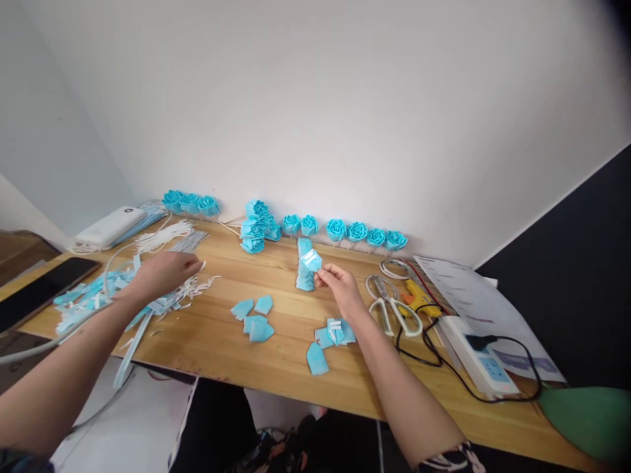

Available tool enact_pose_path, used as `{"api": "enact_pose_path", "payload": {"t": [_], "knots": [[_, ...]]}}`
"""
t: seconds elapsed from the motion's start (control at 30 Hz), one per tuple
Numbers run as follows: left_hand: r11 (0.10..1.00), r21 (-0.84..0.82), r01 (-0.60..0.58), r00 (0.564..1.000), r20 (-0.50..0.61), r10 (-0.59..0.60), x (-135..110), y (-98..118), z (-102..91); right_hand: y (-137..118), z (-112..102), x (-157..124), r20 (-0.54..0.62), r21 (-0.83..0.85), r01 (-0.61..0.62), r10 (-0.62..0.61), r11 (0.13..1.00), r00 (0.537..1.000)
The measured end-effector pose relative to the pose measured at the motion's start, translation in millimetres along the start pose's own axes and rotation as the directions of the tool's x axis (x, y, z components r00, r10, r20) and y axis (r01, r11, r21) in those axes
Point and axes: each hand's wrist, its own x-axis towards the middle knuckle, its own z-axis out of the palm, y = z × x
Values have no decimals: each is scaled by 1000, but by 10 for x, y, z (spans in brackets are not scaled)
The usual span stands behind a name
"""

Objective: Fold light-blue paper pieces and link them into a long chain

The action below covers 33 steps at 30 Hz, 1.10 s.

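My right hand (340, 286) pinches a blue petal-shaped piece (312, 261) with white strips across it, held over a stack of overlapping blue pieces (305, 284) at mid-table. Over the scrap pile on the left, my left hand (170, 270) is closed, with a small white scrap (203, 265) at its fingertips. Several loose blue petal pieces (259, 328) lie between the hands. Below my right wrist are another petal piece (317, 359) and a small group with white strips (335, 332). Blue rose-like flowers (254, 228) line the wall.
Blue and white strips (89, 295) heap up at left, near a phone (44, 292) and a white power bank (106, 227). At right lie scissors (394, 305), a yellow glue gun (419, 299), a coil of wire (396, 268), a power strip (478, 358) with a black cable, and printed paper (473, 302).
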Motion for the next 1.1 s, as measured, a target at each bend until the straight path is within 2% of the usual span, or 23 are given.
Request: {"api": "enact_pose_path", "payload": {"t": [0.07,0.13,0.17,0.23,0.3,0.33,0.37,0.43,0.53,0.6,0.63,0.67,0.73,0.87,0.93,1.1], "knots": [[996,89,30,999,-34,-28,-15,-85,76,-7,11,-8,8,3,-2,1,1000,1000],[990,140,-2,985,-170,26,-9,-37,139,-12,22,-15,16,1,-1,1,1000,1000],[990,137,-38,964,-255,73,1,38,169,-13,27,-18,19,-3,-1,1,1000,1000],[990,37,-133,917,-375,137,36,283,239,-14,34,-22,26,-5,-4,5,1000,1000],[942,-229,-244,906,-399,138,89,619,335,-9,38,-23,31,6,-15,15,1000,999],[874,-402,-272,929,-348,129,122,803,392,-5,39,-22,34,16,-21,20,1000,999],[777,-583,-240,961,-257,104,157,988,451,-1,39,-22,38,26,-25,24,999,999],[526,-846,-92,994,-43,103,228,1329,561,7,43,-22,44,42,-30,28,999,999],[219,-971,97,974,138,181,310,1694,663,8,50,-25,49,55,-31,29,998,998],[92,-982,166,965,181,188,348,1823,684,-3,47,-27,59,46,-33,30,998,998],[59,-981,184,964,192,184,365,1857,687,-13,40,-27,69,34,-38,36,999,997],[49,-980,194,963,200,178,382,1876,687,-24,27,-27,79,22,-44,42,999,996],[89,-977,195,959,209,190,418,1880,689,-47,-8,-22,91,8,-42,41,999,995],[267,-950,165,930,240,279,472,1838,700,-73,-77,-3,64,-24,3,-1,1000,998],[326,-935,142,919,247,307,482,1822,696,-69,-86,5,54,-54,1,2,999,999],[330,-937,113,927,219,304,491,1810,681,-43,-62,14,66,-88,0,6,996,998]]}}
